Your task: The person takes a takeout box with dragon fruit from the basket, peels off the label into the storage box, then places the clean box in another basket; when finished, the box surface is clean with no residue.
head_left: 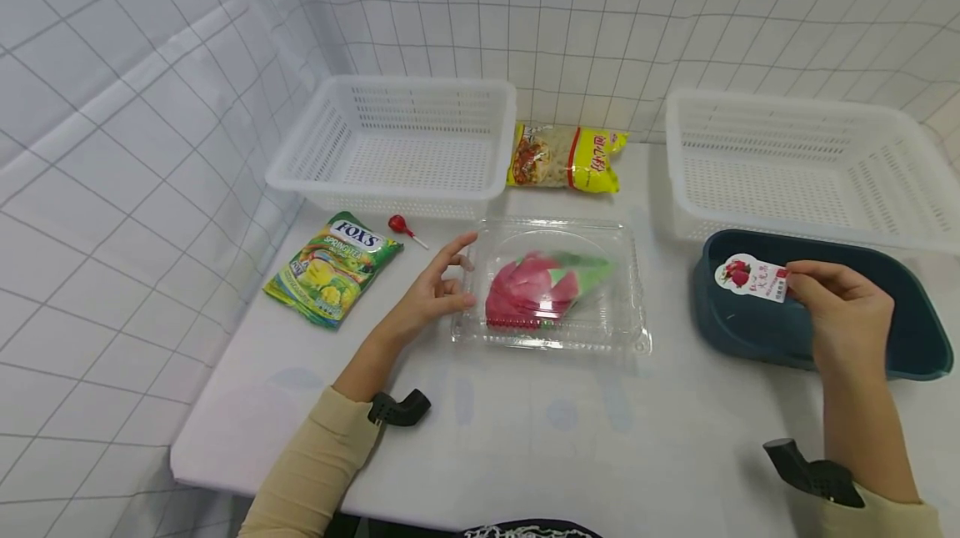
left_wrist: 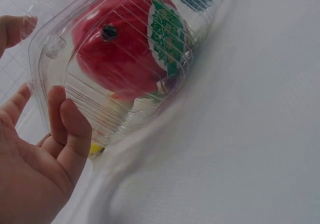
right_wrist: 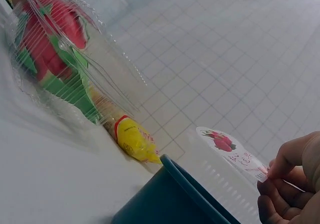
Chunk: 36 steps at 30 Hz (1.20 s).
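My right hand [head_left: 855,317] pinches a white label [head_left: 750,277] printed with a red fruit and red characters, between thumb and fingers. It holds this label over the dark teal basin [head_left: 708,304]; the right wrist view shows the label [right_wrist: 232,151] above the basin's rim. My left hand [head_left: 427,292] touches the left side of a clear plastic clamshell box [head_left: 626,304] with its fingers spread along the edge. Inside the closed box lies a red fruit with green tips [head_left: 536,284], like a dragon fruit. In the left wrist view, fingertips [left_wrist: 57,96] meet the box's ribbed wall.
A green FOX'S candy bag [head_left: 333,271] and a red lollipop [head_left: 399,225] lie left of the box. Behind stand two white baskets, left [head_left: 390,192] and right [head_left: 678,163]. Between them is a yellow food packet [head_left: 562,158]. A gridded curtain [head_left: 585,12] hangs behind.
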Motion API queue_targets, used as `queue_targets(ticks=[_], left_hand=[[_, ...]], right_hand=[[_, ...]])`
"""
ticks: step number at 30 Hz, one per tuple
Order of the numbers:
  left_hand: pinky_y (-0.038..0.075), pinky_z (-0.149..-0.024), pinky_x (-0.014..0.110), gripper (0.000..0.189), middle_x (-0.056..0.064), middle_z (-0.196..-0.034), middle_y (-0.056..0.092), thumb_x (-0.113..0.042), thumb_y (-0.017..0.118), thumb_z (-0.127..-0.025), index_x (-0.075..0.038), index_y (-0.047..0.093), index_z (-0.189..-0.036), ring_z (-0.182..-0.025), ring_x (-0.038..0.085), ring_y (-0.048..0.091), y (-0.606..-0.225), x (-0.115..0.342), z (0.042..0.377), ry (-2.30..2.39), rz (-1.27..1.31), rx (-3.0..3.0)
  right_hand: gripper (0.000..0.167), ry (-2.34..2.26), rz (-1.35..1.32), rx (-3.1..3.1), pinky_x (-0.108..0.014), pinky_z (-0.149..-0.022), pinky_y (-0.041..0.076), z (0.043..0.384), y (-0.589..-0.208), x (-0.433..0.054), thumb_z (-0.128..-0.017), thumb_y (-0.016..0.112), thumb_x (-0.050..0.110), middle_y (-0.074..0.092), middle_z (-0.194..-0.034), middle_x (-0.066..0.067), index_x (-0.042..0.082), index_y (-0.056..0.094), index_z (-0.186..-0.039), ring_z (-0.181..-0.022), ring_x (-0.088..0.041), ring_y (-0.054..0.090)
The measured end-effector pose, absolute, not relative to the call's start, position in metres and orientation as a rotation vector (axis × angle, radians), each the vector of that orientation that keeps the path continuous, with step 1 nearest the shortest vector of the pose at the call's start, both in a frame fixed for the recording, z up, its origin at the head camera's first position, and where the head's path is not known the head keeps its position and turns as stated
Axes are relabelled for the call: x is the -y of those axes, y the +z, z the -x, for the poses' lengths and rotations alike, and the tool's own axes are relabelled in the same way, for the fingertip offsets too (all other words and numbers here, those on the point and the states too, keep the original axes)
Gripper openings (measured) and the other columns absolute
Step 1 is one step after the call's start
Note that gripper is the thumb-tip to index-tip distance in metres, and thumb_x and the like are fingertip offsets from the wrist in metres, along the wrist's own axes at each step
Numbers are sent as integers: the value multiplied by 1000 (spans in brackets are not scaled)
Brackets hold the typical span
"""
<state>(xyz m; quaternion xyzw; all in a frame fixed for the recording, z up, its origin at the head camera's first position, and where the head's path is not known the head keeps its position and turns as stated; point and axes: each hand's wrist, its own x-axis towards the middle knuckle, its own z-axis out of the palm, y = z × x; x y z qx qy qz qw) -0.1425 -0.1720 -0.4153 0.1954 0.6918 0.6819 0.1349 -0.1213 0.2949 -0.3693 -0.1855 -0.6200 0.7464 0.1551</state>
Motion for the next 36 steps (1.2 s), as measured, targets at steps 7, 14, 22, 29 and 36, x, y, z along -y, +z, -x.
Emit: queue_targets(ticks=[7, 14, 22, 29, 36], left_hand=[[44, -64, 19, 100, 19, -130, 29, -47, 79, -78, -16, 21, -155, -64, 10, 43, -416, 172, 143, 1976, -565, -2008], [45, -64, 19, 101, 19, -130, 29, -47, 79, -78, -16, 21, -155, -64, 10, 44, -415, 172, 143, 1975, -563, -2008], [44, -64, 19, 99, 19, -130, 30, -44, 79, -79, -16, 21, -154, -64, 10, 43, -415, 172, 143, 1974, -561, -2011], [44, -64, 19, 99, 19, -130, 30, -45, 79, -79, -16, 21, -154, -64, 10, 44, -416, 172, 143, 1977, -562, -2009], [45, -65, 19, 99, 19, -129, 30, -44, 79, -79, -16, 21, -154, -64, 10, 44, -416, 172, 143, 1979, -570, -2003]], right_hand=[[10, 2015, 624, 1872, -10, -67, 50, 124, -372, -301, -89, 67, -1, 68, -89, 3, 0, 74, -96, -79, -11, 58], [10, 1499, 629, 2449, -7, -63, 41, 121, -380, -306, -94, 63, 16, 61, -86, 22, 17, 72, -99, -84, -2, 50], [27, 1053, 338, 2791, -8, -62, 40, 118, -386, -303, -98, 57, 19, 64, -97, 3, 2, 66, -116, -79, 4, 47], [27, 951, 271, 2890, -15, -61, 39, 118, -386, -302, -99, 53, 15, 63, -110, -24, -2, 63, -117, -92, -23, 54], [30, 941, 260, 2936, -25, -64, 41, 118, -386, -302, -99, 56, 20, 63, -107, -26, -4, 63, -115, -96, -36, 55]])
